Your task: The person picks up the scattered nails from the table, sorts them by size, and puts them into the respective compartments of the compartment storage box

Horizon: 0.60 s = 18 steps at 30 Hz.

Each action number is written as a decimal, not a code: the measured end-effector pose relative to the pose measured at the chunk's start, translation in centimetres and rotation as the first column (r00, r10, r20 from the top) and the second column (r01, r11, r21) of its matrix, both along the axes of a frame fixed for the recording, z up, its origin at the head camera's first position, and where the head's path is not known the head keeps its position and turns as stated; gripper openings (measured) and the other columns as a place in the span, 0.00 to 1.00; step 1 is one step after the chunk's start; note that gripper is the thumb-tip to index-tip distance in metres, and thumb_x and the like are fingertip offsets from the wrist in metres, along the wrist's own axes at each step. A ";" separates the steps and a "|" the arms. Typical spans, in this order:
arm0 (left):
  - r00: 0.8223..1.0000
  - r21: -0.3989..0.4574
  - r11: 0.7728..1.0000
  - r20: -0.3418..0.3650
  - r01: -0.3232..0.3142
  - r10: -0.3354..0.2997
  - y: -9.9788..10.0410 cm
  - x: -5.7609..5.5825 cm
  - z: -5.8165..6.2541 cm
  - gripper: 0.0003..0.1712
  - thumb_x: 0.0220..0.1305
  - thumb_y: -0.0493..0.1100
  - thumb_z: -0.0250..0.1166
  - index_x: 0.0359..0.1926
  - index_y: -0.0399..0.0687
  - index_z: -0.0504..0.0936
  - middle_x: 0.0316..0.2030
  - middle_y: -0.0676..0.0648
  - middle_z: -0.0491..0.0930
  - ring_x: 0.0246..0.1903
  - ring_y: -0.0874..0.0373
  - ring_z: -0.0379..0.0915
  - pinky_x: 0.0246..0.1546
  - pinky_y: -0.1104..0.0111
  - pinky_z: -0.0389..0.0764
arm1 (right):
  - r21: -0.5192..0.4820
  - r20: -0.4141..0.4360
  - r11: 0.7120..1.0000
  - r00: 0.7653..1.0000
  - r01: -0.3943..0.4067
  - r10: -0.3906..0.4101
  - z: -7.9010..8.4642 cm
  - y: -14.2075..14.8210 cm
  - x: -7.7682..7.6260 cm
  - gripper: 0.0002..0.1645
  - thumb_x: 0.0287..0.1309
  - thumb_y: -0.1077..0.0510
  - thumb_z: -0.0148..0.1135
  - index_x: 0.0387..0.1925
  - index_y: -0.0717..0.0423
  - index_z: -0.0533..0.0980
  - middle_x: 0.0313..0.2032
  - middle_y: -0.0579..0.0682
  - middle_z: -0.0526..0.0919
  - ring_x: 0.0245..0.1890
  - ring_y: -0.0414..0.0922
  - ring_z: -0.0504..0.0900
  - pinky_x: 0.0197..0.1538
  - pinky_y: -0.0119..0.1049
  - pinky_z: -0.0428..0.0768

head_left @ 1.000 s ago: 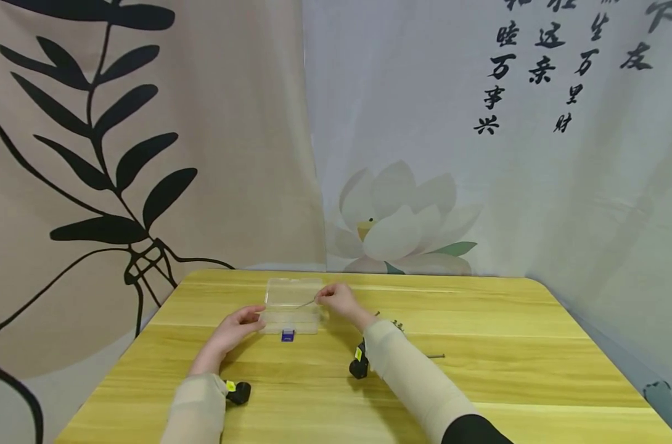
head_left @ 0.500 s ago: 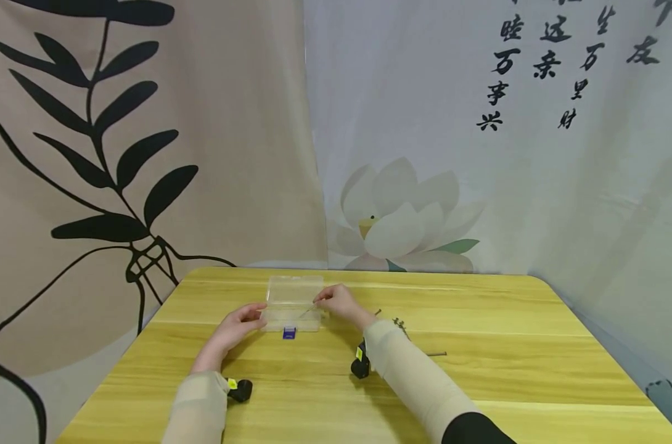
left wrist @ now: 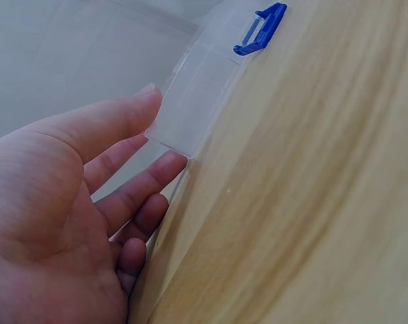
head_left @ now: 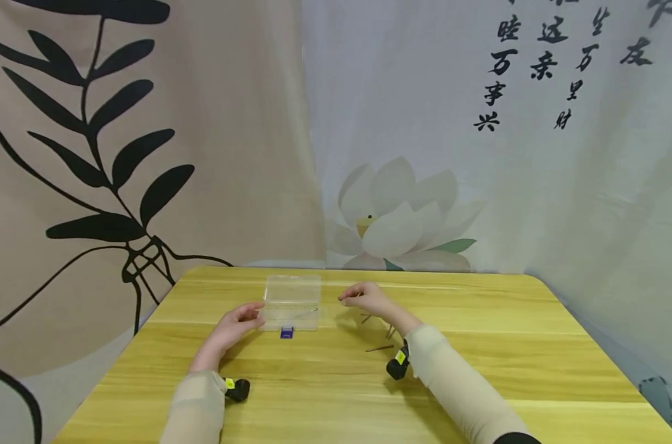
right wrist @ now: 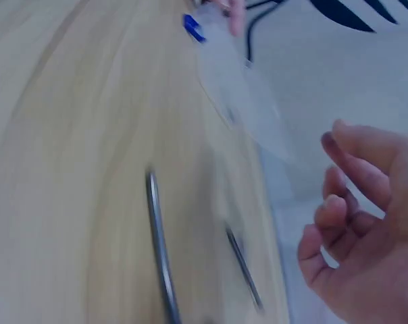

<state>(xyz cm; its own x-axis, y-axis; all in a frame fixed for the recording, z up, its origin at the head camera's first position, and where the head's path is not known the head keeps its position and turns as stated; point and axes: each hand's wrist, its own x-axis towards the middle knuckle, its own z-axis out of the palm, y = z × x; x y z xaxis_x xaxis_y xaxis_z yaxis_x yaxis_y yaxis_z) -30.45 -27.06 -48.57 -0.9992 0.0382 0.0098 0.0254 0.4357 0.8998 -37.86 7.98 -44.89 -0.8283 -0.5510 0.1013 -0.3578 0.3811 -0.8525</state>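
A clear plastic box (head_left: pixel 277 320) with its lid (head_left: pixel 293 288) tipped back stands at the far side of the table. My left hand (head_left: pixel 240 322) holds the box at its left end; in the left wrist view the thumb and fingertips touch the corner. Inside the box lies a thin metal nail (head_left: pixel 308 312). To the right of the box, my right hand (head_left: pixel 369 298) is above the table, its fingers loosely bent and nothing visible between them. Several more nails, including a near nail (head_left: pixel 379 348), lie under and before the right forearm.
A blue latch (head_left: pixel 286 333) hangs on the front of the box. Black wrist cameras sit under both cuffs, a left camera (head_left: pixel 238 390) and a right camera (head_left: pixel 397 364). The wooden table (head_left: pixel 314 401) ends at a hanging printed cloth (head_left: pixel 247 154).
My right hand has let go of the nail, which now lies in the box, and has moved right, away from it. My left hand stays at the box's left end.
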 end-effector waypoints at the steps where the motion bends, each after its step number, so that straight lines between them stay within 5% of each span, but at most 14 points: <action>1: 1.000 0.000 1.000 0.000 0.004 -0.004 -0.1 0.0 0.0 0.29 0.66 0.44 0.64 0.65 0.39 0.71 0.59 0.34 0.70 0.59 0.41 0.64 0.57 0.49 0.66 | 0.006 0.004 1.000 1.000 -0.001 0.001 0.1 1.2 0.2 0.16 0.65 0.56 0.61 0.47 0.64 0.81 0.43 0.50 0.82 0.38 0.48 0.75 0.43 0.47 0.76; 7: 1.000 -0.007 1.000 0.009 0.012 -0.012 -0.5 0.1 0.0 0.30 0.67 0.45 0.64 0.66 0.40 0.70 0.61 0.33 0.68 0.60 0.40 0.62 0.58 0.48 0.65 | 0.025 0.060 0.999 0.998 0.023 -0.025 -0.1 8.3 2.0 0.19 0.66 0.55 0.60 0.50 0.65 0.79 0.47 0.56 0.81 0.43 0.51 0.77 0.49 0.54 0.75; 18: 0.999 -0.018 1.000 0.022 0.023 -0.023 -0.5 0.0 0.0 0.32 0.67 0.48 0.63 0.68 0.43 0.68 0.63 0.34 0.66 0.62 0.40 0.60 0.61 0.46 0.61 | 0.042 0.100 0.993 0.989 0.107 -0.111 -1.0 17.5 5.1 0.20 0.64 0.57 0.62 0.50 0.69 0.78 0.47 0.61 0.80 0.42 0.49 0.78 0.46 0.45 0.78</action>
